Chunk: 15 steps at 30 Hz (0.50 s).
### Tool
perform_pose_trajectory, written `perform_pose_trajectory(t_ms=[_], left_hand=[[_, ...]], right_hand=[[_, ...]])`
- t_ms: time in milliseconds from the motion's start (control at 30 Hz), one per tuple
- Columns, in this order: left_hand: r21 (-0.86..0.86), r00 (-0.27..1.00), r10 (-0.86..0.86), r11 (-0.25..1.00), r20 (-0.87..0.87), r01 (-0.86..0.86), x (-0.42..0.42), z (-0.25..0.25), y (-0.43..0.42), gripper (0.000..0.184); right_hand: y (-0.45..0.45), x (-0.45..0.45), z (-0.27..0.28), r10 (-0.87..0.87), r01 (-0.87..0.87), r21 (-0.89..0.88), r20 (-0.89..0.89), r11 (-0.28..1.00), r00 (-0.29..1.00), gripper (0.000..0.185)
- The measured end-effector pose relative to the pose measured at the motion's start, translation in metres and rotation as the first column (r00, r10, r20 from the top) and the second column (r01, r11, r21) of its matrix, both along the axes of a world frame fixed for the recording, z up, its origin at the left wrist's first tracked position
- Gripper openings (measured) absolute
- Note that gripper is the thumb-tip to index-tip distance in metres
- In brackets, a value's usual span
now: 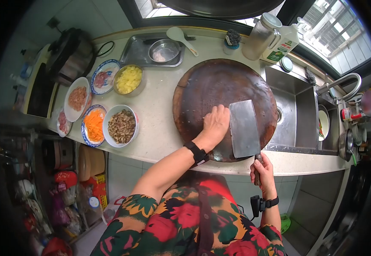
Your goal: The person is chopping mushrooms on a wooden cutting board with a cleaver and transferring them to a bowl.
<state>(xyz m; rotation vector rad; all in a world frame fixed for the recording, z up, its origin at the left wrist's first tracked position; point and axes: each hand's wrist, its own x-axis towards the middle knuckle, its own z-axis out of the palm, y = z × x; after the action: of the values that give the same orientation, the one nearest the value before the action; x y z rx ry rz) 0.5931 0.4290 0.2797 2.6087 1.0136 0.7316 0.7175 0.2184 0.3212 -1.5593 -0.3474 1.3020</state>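
Note:
A wide, round, dark wooden chopping board (211,91) lies on the counter, its surface wet-looking. My right hand (265,170) is wrapped around the dark handle of a cleaver (244,128). The cleaver's broad blade lies over the right part of the board and points away from me. My left hand (215,126) rests on the board just left of the blade, its fingers curled and pressed together. Whatever may be under those fingers is hidden.
Left on the counter stand a bowl of chopped mushrooms (122,126), shredded carrot (94,124), diced potato (128,80) and minced meat (77,98). Behind sits a metal tray (136,53) with a small bowl. A sink (288,91) adjoins the board's right; a jug (256,42) stands behind.

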Motion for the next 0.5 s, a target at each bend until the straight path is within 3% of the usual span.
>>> perform_pose_trajectory(t_ms=[100,367,500], left_hand=[[0.043,0.996,0.004,0.999,-0.087,-0.001,0.003,-0.001,-0.005,0.005],[0.096,0.969,-0.092,0.989,-0.23,0.116,-0.038,0.025,0.0,0.006],[-0.033,0.996,-0.025,0.999,-0.083,0.023,-0.101,0.066,0.022,0.014]], right_hand=[[0.0,-0.002,0.0,-0.011,0.012,0.008,-0.044,1.0,0.999,0.046],[0.017,-0.001,0.02,0.066,-0.09,0.152,0.158,0.984,0.985,0.053],[0.044,-0.004,0.03,0.172,-0.21,0.227,0.176,0.951,0.969,0.059]])
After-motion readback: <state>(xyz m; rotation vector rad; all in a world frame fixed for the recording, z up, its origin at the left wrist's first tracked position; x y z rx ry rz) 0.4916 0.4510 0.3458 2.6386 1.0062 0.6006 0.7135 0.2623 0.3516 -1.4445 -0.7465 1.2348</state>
